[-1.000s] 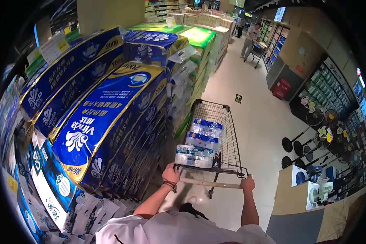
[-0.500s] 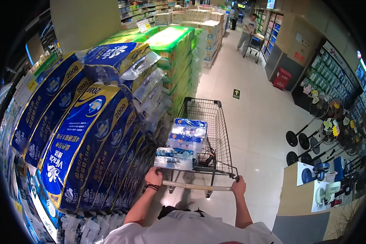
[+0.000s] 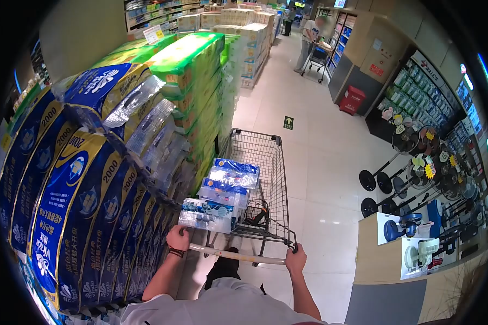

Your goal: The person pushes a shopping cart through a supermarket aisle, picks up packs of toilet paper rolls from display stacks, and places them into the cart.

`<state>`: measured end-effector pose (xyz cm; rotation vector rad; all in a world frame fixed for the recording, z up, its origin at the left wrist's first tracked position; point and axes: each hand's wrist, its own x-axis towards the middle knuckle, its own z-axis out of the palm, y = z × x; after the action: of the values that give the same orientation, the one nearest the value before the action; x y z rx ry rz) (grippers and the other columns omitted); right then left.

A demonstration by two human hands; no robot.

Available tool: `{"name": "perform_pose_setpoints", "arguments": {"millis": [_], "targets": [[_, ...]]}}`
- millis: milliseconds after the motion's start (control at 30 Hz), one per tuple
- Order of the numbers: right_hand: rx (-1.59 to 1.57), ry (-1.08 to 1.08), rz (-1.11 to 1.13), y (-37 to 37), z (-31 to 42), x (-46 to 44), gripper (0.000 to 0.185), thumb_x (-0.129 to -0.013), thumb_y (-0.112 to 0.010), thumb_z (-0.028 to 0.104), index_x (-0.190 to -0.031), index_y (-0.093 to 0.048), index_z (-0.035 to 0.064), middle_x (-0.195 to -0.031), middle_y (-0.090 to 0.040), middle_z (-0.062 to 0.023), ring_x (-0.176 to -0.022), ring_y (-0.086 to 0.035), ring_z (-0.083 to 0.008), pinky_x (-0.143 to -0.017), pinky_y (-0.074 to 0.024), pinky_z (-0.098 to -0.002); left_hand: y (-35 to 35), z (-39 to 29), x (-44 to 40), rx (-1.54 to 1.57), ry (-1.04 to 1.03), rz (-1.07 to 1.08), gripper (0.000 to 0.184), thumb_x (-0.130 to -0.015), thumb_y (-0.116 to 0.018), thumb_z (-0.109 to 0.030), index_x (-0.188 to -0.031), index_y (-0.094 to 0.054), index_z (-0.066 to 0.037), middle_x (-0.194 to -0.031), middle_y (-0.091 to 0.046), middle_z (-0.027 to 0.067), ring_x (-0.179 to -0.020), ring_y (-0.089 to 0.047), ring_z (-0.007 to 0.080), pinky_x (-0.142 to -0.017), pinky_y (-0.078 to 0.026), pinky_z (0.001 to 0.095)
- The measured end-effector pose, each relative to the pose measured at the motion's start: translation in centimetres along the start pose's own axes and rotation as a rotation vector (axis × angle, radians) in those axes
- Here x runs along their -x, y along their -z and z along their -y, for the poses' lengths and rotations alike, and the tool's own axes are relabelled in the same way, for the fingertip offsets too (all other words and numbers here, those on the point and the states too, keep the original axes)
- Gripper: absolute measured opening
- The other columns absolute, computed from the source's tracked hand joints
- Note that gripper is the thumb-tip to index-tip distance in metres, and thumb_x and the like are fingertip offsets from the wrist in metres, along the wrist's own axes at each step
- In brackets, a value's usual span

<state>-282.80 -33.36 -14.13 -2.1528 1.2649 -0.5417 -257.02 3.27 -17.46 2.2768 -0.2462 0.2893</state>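
A wire shopping cart stands in front of me, its pale handle bar running across below the basket. My left hand is closed on the bar's left end, with dark bands on the wrist. At the right end my right hand grips the bar. Plastic-wrapped packs in blue and white lie along the left side of the basket, and a dark object that I cannot make out is beside them.
Stacked blue Vinda packs rise close on the left, with green packs beyond. Ahead right, a person stands at another cart. A red bin, standing fans and a display counter line the right side.
The view has shifted along the aisle, and the cart and both hands now sit further left in it. More green packs show. Both hands have stayed on the bar.
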Motion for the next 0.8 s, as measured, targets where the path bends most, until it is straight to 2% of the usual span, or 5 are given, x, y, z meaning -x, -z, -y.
{"name": "perform_pose_setpoints", "arguments": {"millis": [400,500,600,733,800], "targets": [[0.052,0.005,-0.104,-1.8,3.9,-17.2,0.029,-0.08,-0.064,0.019,-0.103,-0.071,0.0021,-0.079,-0.07,-0.0202,-0.077,-0.069,-0.0388,-0.076,-0.0531,-0.0487,-10.1,-5.1,-10.6,0.072,-0.032,0.04,0.014,-0.079,-0.063,-0.014,-0.091,-0.069,-0.008,-0.092,-0.067,0.0138,-0.089,-0.065,0.036,-0.078,-0.051,0.0463],[0.081,0.052,-0.129,-3.5,3.8,-24.3,0.037,-0.079,-0.065,0.014,-0.115,-0.066,0.0029,-0.088,-0.071,-0.0219,-0.073,-0.069,-0.0401,-0.073,-0.0559,-0.0477,-13.6,-7.2,-14.3,0.094,-0.031,0.026,0.016,-0.078,-0.064,-0.014,-0.093,-0.069,-0.01,-0.094,-0.067,0.0122,-0.092,-0.065,0.0345,-0.081,-0.051,0.0447],[-0.601,-0.175,-0.151,-3.9,7.4,-29.3,0.062,-0.081,-0.068,0.011,-0.139,-0.046,0.0057,-0.108,-0.066,-0.022,-0.075,-0.069,-0.0367,-0.071,-0.0587,-0.0445,-17.5,-8.4,-18.2,0.129,-0.003,0.049,0.022,-0.079,-0.065,-0.015,-0.1,-0.069,-0.009,-0.1,-0.067,0.012,-0.096,-0.065,0.034,-0.083,-0.052,0.0441],[-0.887,-0.401,-0.345,-9.6,7.5,-35.5,0.09,-0.088,-0.072,0.016,-0.153,-0.01,0.0142,-0.132,-0.051,-0.0236,-0.092,-0.068,-0.0324,-0.073,-0.0583,-0.0421,-20.1,-11.3,-22.7,0.083,-0.022,0.235,0.045,-0.085,-0.063,-0.025,-0.127,-0.057,-0.008,-0.126,-0.057,0.0168,-0.109,-0.061,0.0376,-0.091,-0.051,0.0464],[-1.018,-0.468,-0.125,-10.9,11.5,-34.3,0.087,-0.09,-0.071,0.022,-0.153,-0.013,0.0134,-0.131,-0.053,-0.0238,-0.097,-0.067,-0.0325,-0.073,-0.0581,-0.042,-22.8,-11.4,-24.8,0.088,-0.071,0.294,0.054,-0.09,-0.059,-0.034,-0.137,-0.05,-0.008,-0.137,-0.049,0.0223,-0.112,-0.06,0.0429,-0.092,-0.051,0.05]]}}
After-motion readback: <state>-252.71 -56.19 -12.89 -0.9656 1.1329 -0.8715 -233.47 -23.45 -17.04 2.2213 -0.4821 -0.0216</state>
